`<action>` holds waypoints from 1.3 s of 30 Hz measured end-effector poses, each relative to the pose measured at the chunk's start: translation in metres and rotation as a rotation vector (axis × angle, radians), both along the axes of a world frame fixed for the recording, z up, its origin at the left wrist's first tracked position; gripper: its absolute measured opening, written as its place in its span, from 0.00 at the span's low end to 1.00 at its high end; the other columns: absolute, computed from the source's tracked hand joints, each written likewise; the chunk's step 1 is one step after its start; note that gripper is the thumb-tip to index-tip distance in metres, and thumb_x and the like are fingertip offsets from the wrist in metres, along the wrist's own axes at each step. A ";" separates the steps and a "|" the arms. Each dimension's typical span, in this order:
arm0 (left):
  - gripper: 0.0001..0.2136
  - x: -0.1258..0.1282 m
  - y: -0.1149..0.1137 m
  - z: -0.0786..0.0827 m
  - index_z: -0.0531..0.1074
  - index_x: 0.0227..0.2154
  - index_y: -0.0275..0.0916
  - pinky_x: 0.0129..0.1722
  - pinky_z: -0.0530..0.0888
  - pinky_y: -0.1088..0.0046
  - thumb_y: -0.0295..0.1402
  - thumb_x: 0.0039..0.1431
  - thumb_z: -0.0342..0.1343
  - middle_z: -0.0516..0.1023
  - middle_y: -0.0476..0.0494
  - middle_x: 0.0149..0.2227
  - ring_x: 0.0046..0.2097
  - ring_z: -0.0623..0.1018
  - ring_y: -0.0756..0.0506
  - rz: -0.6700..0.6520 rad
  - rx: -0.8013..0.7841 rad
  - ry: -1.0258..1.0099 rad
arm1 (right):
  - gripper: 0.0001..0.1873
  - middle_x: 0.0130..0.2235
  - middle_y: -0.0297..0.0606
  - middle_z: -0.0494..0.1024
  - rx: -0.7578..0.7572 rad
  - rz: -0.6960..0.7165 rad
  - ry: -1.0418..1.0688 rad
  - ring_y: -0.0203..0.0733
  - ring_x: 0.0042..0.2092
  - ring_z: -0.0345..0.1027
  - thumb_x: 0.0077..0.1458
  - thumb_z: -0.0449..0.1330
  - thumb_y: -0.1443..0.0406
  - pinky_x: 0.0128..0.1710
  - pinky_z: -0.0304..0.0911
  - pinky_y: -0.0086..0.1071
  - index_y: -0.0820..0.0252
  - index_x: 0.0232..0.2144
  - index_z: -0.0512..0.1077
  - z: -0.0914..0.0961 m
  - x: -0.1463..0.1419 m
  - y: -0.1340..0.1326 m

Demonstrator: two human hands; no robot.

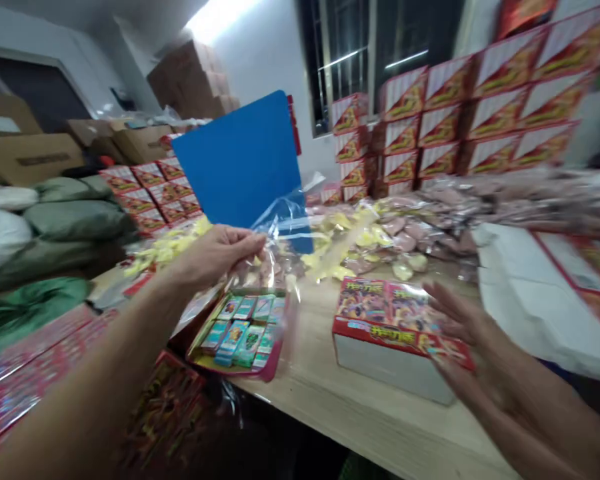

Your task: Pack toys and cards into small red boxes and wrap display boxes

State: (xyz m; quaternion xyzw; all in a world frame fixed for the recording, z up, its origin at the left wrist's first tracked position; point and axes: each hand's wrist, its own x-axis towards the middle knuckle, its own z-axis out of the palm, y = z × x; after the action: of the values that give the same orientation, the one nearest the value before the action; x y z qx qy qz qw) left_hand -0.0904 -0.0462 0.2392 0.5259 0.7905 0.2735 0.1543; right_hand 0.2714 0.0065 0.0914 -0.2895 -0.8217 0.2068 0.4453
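Note:
My left hand point(219, 253) is raised over the wooden table point(330, 393), fingers pinched on a blue board point(240, 163) that stands up inside a clear plastic bag point(290, 223). Below that hand sits an open pink tray point(237, 333) holding several small green and blue packs. My right hand point(460, 327) is open, fingers spread, hovering over the near right corner of a red and white box point(385, 333) with a printed lid. It holds nothing.
Stacks of red and white boxes point(480, 113) line the back wall and the far left. Pink and yellow small packets point(395, 233) lie heaped across the table's far side. Sacks point(70, 220) and cardboard cartons point(30, 153) fill the left. White sheets point(530, 293) lie at right.

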 end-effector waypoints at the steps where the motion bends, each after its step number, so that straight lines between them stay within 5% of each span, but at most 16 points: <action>1: 0.23 0.017 -0.002 -0.012 0.71 0.23 0.42 0.23 0.60 0.73 0.55 0.62 0.50 0.63 0.51 0.18 0.21 0.61 0.52 -0.099 -0.003 -0.125 | 0.37 0.68 0.46 0.63 -0.040 0.039 -0.031 0.59 0.66 0.61 0.68 0.54 0.53 0.60 0.68 0.59 0.45 0.73 0.47 0.007 -0.001 -0.002; 3: 0.26 0.047 -0.005 -0.037 0.64 0.19 0.41 0.22 0.56 0.74 0.60 0.56 0.54 0.58 0.52 0.17 0.20 0.57 0.53 -0.256 0.004 -0.323 | 0.38 0.68 0.47 0.63 -0.160 0.179 -0.078 0.56 0.65 0.64 0.70 0.50 0.55 0.55 0.72 0.56 0.45 0.74 0.36 0.017 -0.004 -0.006; 5: 0.29 0.069 -0.006 -0.063 0.62 0.17 0.41 0.22 0.56 0.74 0.64 0.51 0.56 0.58 0.53 0.17 0.21 0.57 0.53 -0.334 -0.014 -0.467 | 0.38 0.69 0.47 0.61 -0.186 0.174 -0.067 0.53 0.65 0.64 0.71 0.47 0.57 0.55 0.73 0.52 0.45 0.73 0.32 0.023 -0.005 -0.009; 8: 0.31 0.095 -0.006 -0.102 0.66 0.18 0.42 0.22 0.57 0.74 0.68 0.45 0.57 0.62 0.52 0.18 0.20 0.60 0.52 -0.384 -0.176 -0.653 | 0.43 0.75 0.44 0.41 0.101 -0.184 -0.028 0.59 0.73 0.42 0.68 0.51 0.60 0.65 0.56 0.62 0.47 0.73 0.29 0.032 0.002 -0.019; 10: 0.31 0.110 -0.006 -0.128 0.66 0.16 0.41 0.20 0.54 0.74 0.69 0.43 0.58 0.61 0.53 0.17 0.19 0.57 0.53 -0.445 -0.297 -0.746 | 0.42 0.75 0.40 0.37 0.294 -0.263 -0.117 0.61 0.75 0.30 0.65 0.54 0.63 0.69 0.44 0.65 0.46 0.73 0.37 0.041 0.010 -0.030; 11: 0.32 0.118 -0.006 -0.139 0.66 0.16 0.41 0.20 0.52 0.74 0.69 0.43 0.58 0.59 0.54 0.16 0.18 0.55 0.53 -0.486 -0.348 -0.782 | 0.37 0.74 0.38 0.43 0.339 -0.207 -0.197 0.60 0.75 0.31 0.65 0.54 0.64 0.69 0.43 0.65 0.45 0.71 0.47 0.046 0.014 -0.036; 13: 0.32 0.131 -0.008 -0.159 0.68 0.17 0.40 0.20 0.51 0.74 0.69 0.42 0.59 0.58 0.55 0.15 0.19 0.54 0.54 -0.597 -0.444 -0.824 | 0.19 0.64 0.41 0.66 0.325 -0.026 -0.337 0.58 0.70 0.51 0.65 0.53 0.67 0.66 0.49 0.61 0.49 0.56 0.69 0.054 0.019 -0.044; 15: 0.32 0.139 -0.011 -0.170 0.75 0.22 0.38 0.22 0.58 0.74 0.69 0.45 0.58 0.65 0.52 0.17 0.21 0.61 0.52 -0.679 -0.453 -0.810 | 0.12 0.41 0.40 0.79 0.220 0.071 -0.370 0.50 0.51 0.72 0.66 0.50 0.67 0.55 0.64 0.48 0.56 0.34 0.72 0.057 0.022 -0.045; 18: 0.33 0.135 -0.016 -0.170 0.79 0.47 0.42 0.42 0.73 0.67 0.66 0.54 0.54 0.82 0.40 0.40 0.42 0.78 0.42 -0.658 -0.155 -0.796 | 0.18 0.23 0.33 0.69 -0.006 0.006 -0.333 0.36 0.26 0.63 0.66 0.49 0.66 0.29 0.57 0.32 0.58 0.23 0.63 0.048 0.020 -0.035; 22: 0.50 0.131 -0.033 -0.153 0.58 0.69 0.50 0.61 0.67 0.51 0.72 0.47 0.51 0.68 0.35 0.66 0.65 0.68 0.31 -0.759 0.148 -0.867 | 0.16 0.22 0.33 0.67 -0.114 -0.189 -0.357 0.34 0.23 0.56 0.63 0.49 0.66 0.27 0.45 0.32 0.58 0.22 0.61 0.033 0.012 -0.022; 25: 0.62 0.151 -0.053 -0.144 0.46 0.72 0.53 0.63 0.65 0.46 0.65 0.35 0.68 0.60 0.35 0.70 0.67 0.65 0.28 -0.714 0.244 -0.594 | 0.14 0.22 0.35 0.67 -0.105 -0.385 -0.442 0.35 0.23 0.54 0.62 0.49 0.65 0.28 0.41 0.34 0.58 0.23 0.61 0.030 0.005 -0.020; 27: 0.60 0.167 -0.059 -0.142 0.48 0.72 0.51 0.60 0.69 0.48 0.55 0.37 0.74 0.66 0.34 0.67 0.62 0.71 0.29 -0.571 0.328 -0.425 | 0.13 0.21 0.34 0.65 -0.077 -0.478 -0.494 0.36 0.23 0.51 0.61 0.50 0.65 0.28 0.39 0.35 0.57 0.23 0.60 0.030 0.002 -0.019; 29: 0.39 0.175 -0.055 -0.143 0.65 0.64 0.46 0.51 0.75 0.56 0.49 0.51 0.69 0.80 0.36 0.54 0.51 0.79 0.37 -0.405 0.402 -0.414 | 0.14 0.21 0.34 0.63 -0.075 -0.453 -0.507 0.35 0.23 0.51 0.61 0.50 0.66 0.28 0.40 0.35 0.57 0.22 0.58 0.031 0.004 -0.017; 32: 0.12 0.168 -0.038 -0.143 0.79 0.41 0.41 0.38 0.76 0.71 0.43 0.61 0.62 0.83 0.44 0.35 0.35 0.78 0.47 -0.280 0.432 -0.642 | 0.16 0.22 0.33 0.64 -0.098 -0.264 -0.477 0.34 0.24 0.53 0.62 0.49 0.65 0.28 0.43 0.34 0.57 0.21 0.56 0.030 0.012 -0.016; 39: 0.10 0.152 -0.021 -0.140 0.83 0.31 0.37 0.29 0.71 0.79 0.38 0.50 0.70 0.84 0.42 0.29 0.28 0.76 0.52 -0.315 0.186 -1.084 | 0.17 0.20 0.31 0.61 -0.218 -0.040 -0.381 0.33 0.22 0.53 0.63 0.48 0.62 0.25 0.46 0.32 0.57 0.21 0.56 0.026 0.029 -0.018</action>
State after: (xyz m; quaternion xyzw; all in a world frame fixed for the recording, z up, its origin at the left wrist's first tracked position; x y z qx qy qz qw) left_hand 0.0619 -0.0675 0.0989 0.4335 0.4830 0.5461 0.5297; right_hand 0.3007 -0.0119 0.1179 -0.3861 -0.8579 0.2268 0.2520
